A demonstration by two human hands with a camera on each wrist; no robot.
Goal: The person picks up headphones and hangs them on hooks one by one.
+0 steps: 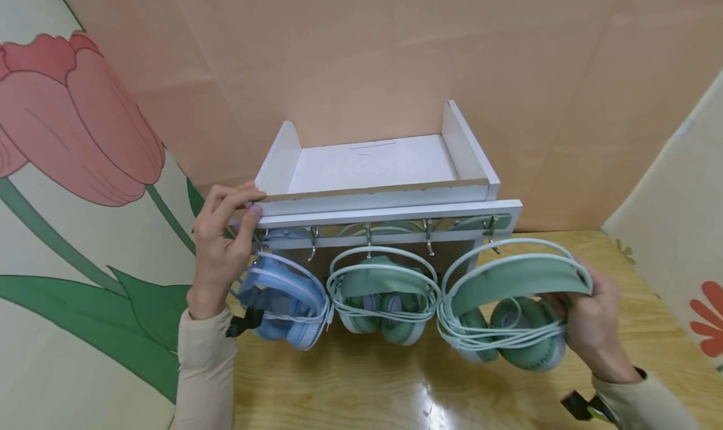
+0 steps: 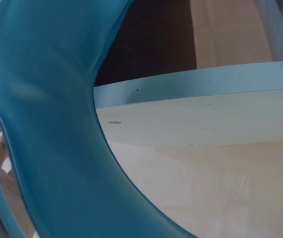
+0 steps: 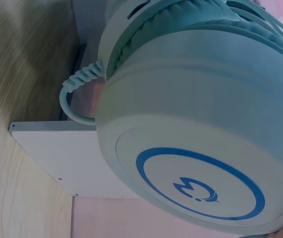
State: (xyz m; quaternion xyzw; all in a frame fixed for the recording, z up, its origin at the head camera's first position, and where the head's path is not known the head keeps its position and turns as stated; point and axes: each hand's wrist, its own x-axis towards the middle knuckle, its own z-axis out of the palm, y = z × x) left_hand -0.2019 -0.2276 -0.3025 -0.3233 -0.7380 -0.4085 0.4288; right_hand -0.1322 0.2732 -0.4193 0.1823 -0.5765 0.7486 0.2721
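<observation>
A white shelf (image 1: 373, 201) with a row of metal hooks (image 1: 429, 236) along its front board stands on the wooden table. At its left end my left hand (image 1: 221, 245) pinches the corner, thumb in front and fingers on top. Blue headphones (image 1: 289, 284) hang below that hand; their band (image 2: 47, 109) fills much of the left wrist view. Green headphones (image 1: 390, 278) hang at the middle hook. My right hand (image 1: 594, 322) grips another pair of green headphones (image 1: 519, 282) by the right side, close to the rightmost hook. Their pale ear cup (image 3: 191, 124) dominates the right wrist view.
The wooden table (image 1: 350, 386) spreads below and in front of the shelf. Behind it rises a plain tan backdrop (image 1: 361, 53). A panel with a painted tulip (image 1: 107, 122) stands at left, and a pale flowered panel (image 1: 689, 229) at right.
</observation>
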